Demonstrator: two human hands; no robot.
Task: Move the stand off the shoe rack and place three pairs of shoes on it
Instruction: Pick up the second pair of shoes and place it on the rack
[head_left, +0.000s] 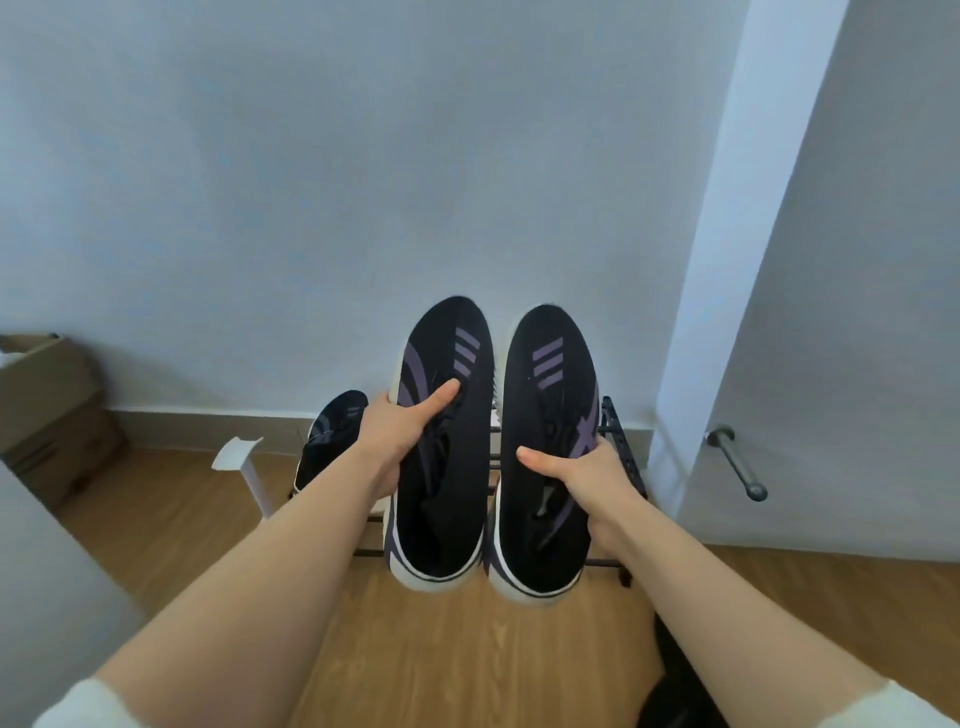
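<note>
I hold a pair of black sneakers with purple stripes and white soles above the shoe rack. My left hand (400, 431) grips the left sneaker (447, 364) by its side, thumb on the laces. My right hand (582, 478) grips the right sneaker (550, 364) the same way. The black metal shoe rack (621, 441) stands against the wall and is mostly hidden behind the two sneakers. Another dark shoe (330, 431) rests on the rack's left end. A white stand (244, 462) sits on the floor just left of the rack.
Cardboard boxes (47, 410) are stacked at the far left by the wall. A white door with a metal handle (737, 462) is at the right. Wooden floor (467, 649) stretches in front of the rack, with a dark object (680, 691) low at the right.
</note>
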